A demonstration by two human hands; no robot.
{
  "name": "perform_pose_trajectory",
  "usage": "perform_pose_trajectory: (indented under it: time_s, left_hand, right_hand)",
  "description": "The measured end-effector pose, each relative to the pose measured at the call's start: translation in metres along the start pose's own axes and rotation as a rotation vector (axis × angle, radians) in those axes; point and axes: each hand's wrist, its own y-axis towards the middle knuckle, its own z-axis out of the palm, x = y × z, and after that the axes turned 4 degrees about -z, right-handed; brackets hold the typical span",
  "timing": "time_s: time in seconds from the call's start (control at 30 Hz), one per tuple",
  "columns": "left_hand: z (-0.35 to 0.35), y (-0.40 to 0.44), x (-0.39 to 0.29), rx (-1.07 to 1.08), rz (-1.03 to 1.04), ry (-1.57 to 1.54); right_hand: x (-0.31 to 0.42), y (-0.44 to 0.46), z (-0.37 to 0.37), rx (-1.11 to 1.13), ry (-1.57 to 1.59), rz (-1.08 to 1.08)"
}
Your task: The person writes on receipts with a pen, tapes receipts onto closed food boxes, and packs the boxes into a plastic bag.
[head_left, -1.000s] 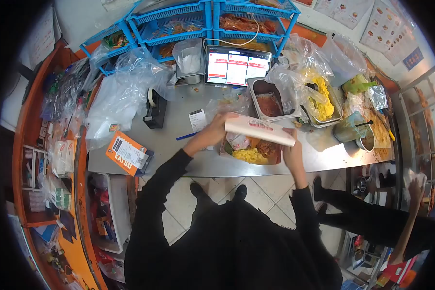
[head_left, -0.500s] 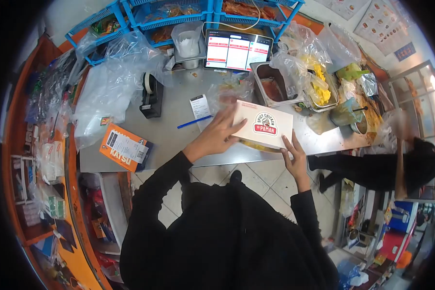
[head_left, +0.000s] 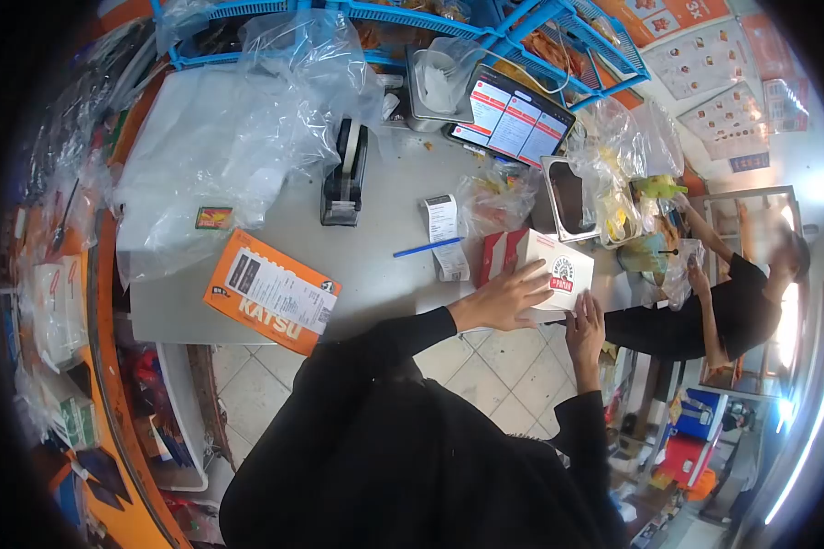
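Observation:
A white and red cardboard food box [head_left: 542, 252] printed "Spicy Chicken" stands at the front edge of the metal table, its red side turned left. My left hand [head_left: 508, 299] lies over its near part, fingers stretched and apart on the white cardboard. At the near right corner, my right hand [head_left: 585, 331] grips the box with bent fingers; its thumb is hard to make out. To the left are a receipt [head_left: 442, 225] and a blue pen [head_left: 428, 247] lying across it.
An orange "Katsu" box [head_left: 270, 293] with a label lies at the front left. Behind it stand a tape dispenser [head_left: 344, 174] and a pile of plastic bags [head_left: 201, 165]. A tablet [head_left: 511, 117] leans at the back. Another person [head_left: 723, 302] works on the right, beside metal food pans [head_left: 568, 197].
The box has come down to the table, showing its red side. My left hand has shifted onto its near part. The view has turned, and the other person's arms now show at the right.

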Motion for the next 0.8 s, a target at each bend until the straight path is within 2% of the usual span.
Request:
perform_pose_trajectory:
  time_s: [0.03, 0.1, 0.17, 0.23, 0.3, 0.33, 0.43, 0.5, 0.6, 0.8]
  left_hand:
    - [0.003, 0.001, 0.001, -0.003, 0.002, -0.016]
    - [0.011, 0.004, 0.001, -0.075, 0.026, 0.152]
    - [0.015, 0.009, -0.002, -0.068, 0.001, 0.149]
    - [0.013, 0.014, -0.004, -0.052, -0.023, 0.154]
    - [0.010, 0.019, -0.003, 0.015, -0.075, 0.111]
    - [0.008, 0.023, -0.003, 0.112, -0.089, 0.093]
    - [0.005, 0.025, -0.001, 0.074, -0.075, 0.088]
    - [0.002, 0.029, 0.001, 0.086, -0.043, 0.131]
    - [-0.003, 0.034, 0.001, 0.216, -0.071, 0.120]
    - [-0.008, 0.014, 0.002, 0.109, 0.058, 0.182]
  right_hand:
    - [0.004, 0.001, -0.006, 0.065, 0.075, 0.061]
    - [0.006, 0.004, -0.017, 0.081, 0.075, 0.077]
    - [0.003, 0.006, -0.025, 0.006, 0.269, 0.053]
    - [0.007, 0.009, -0.028, 0.029, 0.259, 0.063]
    - [0.006, 0.009, -0.022, -0.023, 0.292, 0.085]
    - [0.008, 0.008, -0.018, -0.072, 0.473, 0.228]
    - [0.007, 0.009, -0.020, -0.126, 0.358, 0.141]
    - [0.011, 0.011, -0.020, -0.169, 0.342, 0.156]
    - [0.012, 0.011, -0.015, -0.241, 0.390, 0.228]
    - [0.017, 0.001, -0.005, -0.317, 0.267, 0.127]
